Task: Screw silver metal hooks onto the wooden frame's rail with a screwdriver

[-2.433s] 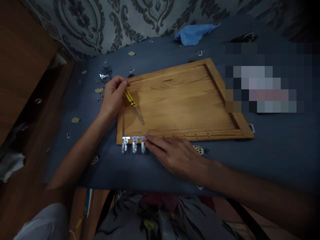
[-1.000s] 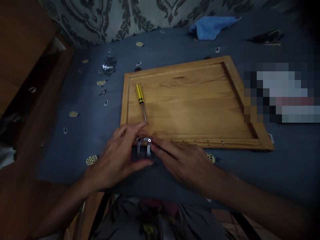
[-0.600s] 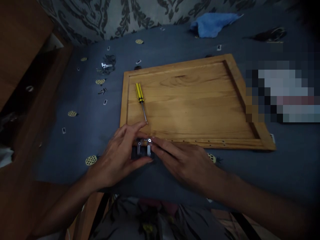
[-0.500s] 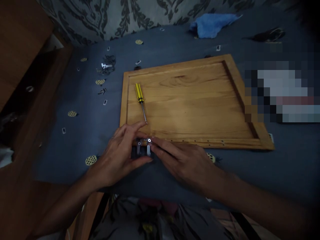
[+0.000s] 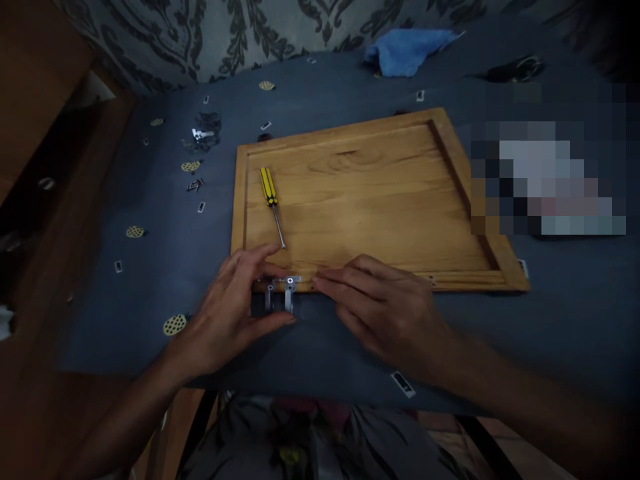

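Note:
A wooden framed panel (image 5: 367, 193) lies flat with its recessed face up. At its near edge, toward the left, sits a metal hinge (image 5: 289, 293) with two arms and cross-head screws. My left hand (image 5: 227, 300) curves around the hinge, thumb below it and a finger at its upper plate. Just right of the hinge, my right hand (image 5: 385, 300) has its fingertips pinched together on the near rail of the panel; whatever they hold is hidden. A yellow-and-black screwdriver (image 5: 269, 188) rests on the panel, its tip beside my left index finger.
On the dark patterned cloth (image 5: 165, 287) left of the panel lie a pile of small metal parts (image 5: 204, 133) and several screws (image 5: 195, 185). A blue rag (image 5: 407, 52) and a dark object (image 5: 515, 69) lie at the back. The right side is partly pixelated.
My right hand has moved off the hinge to the right along the near rail, uncovering the hinge plate. My left hand stays around the hinge. The view has shifted slightly.

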Available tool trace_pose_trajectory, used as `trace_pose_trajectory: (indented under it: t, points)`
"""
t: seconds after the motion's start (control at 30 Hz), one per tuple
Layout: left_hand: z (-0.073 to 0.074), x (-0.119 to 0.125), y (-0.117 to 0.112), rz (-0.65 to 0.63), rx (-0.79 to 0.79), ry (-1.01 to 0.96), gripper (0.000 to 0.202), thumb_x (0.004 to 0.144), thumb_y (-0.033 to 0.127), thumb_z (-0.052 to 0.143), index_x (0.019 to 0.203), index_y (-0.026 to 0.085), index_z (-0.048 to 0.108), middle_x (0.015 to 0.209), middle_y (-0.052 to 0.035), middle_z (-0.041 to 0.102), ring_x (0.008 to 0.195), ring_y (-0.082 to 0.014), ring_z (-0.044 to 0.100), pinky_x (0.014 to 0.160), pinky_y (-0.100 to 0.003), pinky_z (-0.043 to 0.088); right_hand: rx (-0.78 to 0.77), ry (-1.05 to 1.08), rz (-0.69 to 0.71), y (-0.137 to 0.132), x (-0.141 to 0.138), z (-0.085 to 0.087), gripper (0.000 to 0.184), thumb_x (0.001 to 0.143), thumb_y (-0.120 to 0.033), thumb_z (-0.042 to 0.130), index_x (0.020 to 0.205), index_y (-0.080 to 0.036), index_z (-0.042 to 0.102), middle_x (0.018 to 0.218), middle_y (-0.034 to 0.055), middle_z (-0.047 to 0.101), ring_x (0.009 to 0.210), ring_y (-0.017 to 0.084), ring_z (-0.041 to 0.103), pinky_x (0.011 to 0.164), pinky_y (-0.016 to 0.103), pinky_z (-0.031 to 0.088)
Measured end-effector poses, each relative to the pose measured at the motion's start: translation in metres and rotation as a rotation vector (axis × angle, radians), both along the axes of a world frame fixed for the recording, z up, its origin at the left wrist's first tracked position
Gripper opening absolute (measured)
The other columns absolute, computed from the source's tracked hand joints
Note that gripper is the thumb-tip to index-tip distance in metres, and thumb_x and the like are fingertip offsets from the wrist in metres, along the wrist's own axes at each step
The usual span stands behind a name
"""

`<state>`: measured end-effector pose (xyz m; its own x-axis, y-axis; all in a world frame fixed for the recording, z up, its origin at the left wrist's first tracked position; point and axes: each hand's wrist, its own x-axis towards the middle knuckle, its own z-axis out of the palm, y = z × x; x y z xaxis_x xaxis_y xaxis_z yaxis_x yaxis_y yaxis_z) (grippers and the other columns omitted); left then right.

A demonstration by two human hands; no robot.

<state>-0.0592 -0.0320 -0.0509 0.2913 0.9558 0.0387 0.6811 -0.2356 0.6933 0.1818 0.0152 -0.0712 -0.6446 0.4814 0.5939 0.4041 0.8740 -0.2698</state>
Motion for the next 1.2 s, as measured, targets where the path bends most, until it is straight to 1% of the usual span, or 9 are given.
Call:
trace_pose_trajectory:
  t: [0.13,0.23,0.33,0.57,0.87,1.0,1.1,1.2]
  points:
    - [0.000,0.000,0.000,0.011,0.001,-0.005,0.077,0.082,0.042,0.079,0.144,0.032,0.033,0.119,-0.0040,0.069,0.119,-0.0265,0.064,0.103,-0.048,0.052,-0.024,-0.031,0.020,0.001,-0.004,0.001,0.025,0.098,-0.008,0.045,0.100,-0.010,0.071,0.093,0.0096,0.076,0.078,0.021,0.067,0.069,0.035,0.063]
    - [-0.001,0.001,0.000,0.013,0.000,-0.009,0.077,0.082,0.042,0.079,0.144,0.032,0.033,0.119,-0.0040,0.070,0.119,-0.0270,0.064,0.104,-0.049,0.052,-0.045,-0.073,0.022,0.000,-0.004,-0.001,0.028,0.099,-0.010,0.044,0.104,-0.013,0.071,0.099,0.0094,0.076,0.082,0.021,0.065,0.074,0.037,0.062]
    - [-0.001,0.001,0.000,0.020,0.007,-0.007,0.076,0.082,0.043,0.079,0.143,0.032,0.034,0.118,-0.0041,0.070,0.119,-0.0272,0.065,0.103,-0.049,0.052,-0.041,-0.097,0.037,0.000,-0.004,-0.003,0.030,0.100,-0.011,0.042,0.107,-0.012,0.071,0.104,0.0095,0.075,0.088,0.022,0.063,0.078,0.038,0.060]
    - [0.000,0.002,-0.001,0.042,-0.003,-0.002,0.075,0.080,0.042,0.081,0.141,0.030,0.037,0.118,-0.0044,0.070,0.119,-0.0275,0.065,0.103,-0.050,0.053,-0.003,-0.141,0.041,0.000,-0.004,-0.004,0.031,0.101,-0.011,0.040,0.107,-0.013,0.071,0.104,0.0089,0.073,0.090,0.022,0.062,0.078,0.037,0.057]
    - [-0.001,0.002,0.000,0.035,0.004,-0.007,0.073,0.081,0.045,0.080,0.140,0.032,0.038,0.116,-0.0027,0.069,0.115,-0.0246,0.065,0.099,-0.044,0.053,-0.005,-0.159,0.066,0.001,-0.005,-0.004,0.032,0.101,-0.010,0.040,0.108,-0.009,0.071,0.102,0.0123,0.072,0.088,0.024,0.061,0.075,0.039,0.056]
    - [-0.001,0.002,0.000,0.031,0.001,-0.010,0.073,0.081,0.045,0.080,0.139,0.032,0.038,0.116,-0.0030,0.069,0.115,-0.0250,0.065,0.098,-0.045,0.053,0.009,-0.131,0.059,0.000,-0.004,-0.004,0.030,0.100,-0.011,0.042,0.107,-0.010,0.071,0.102,0.0101,0.073,0.088,0.023,0.062,0.074,0.038,0.057]
    - [-0.001,0.002,0.000,0.025,-0.003,-0.014,0.073,0.081,0.043,0.080,0.140,0.031,0.037,0.117,-0.0040,0.068,0.117,-0.0254,0.065,0.099,-0.045,0.053,0.012,-0.107,0.059,-0.001,-0.004,-0.007,0.029,0.101,-0.011,0.043,0.112,-0.011,0.070,0.109,0.0088,0.075,0.098,0.023,0.064,0.081,0.038,0.058]
    - [0.000,0.002,-0.001,0.020,0.006,-0.016,0.072,0.082,0.041,0.079,0.140,0.031,0.037,0.118,-0.0041,0.068,0.117,-0.0249,0.065,0.099,-0.044,0.053,-0.004,-0.123,0.074,-0.002,-0.004,-0.010,0.031,0.101,-0.011,0.044,0.117,-0.013,0.069,0.118,0.0097,0.074,0.110,0.024,0.064,0.089,0.041,0.058]
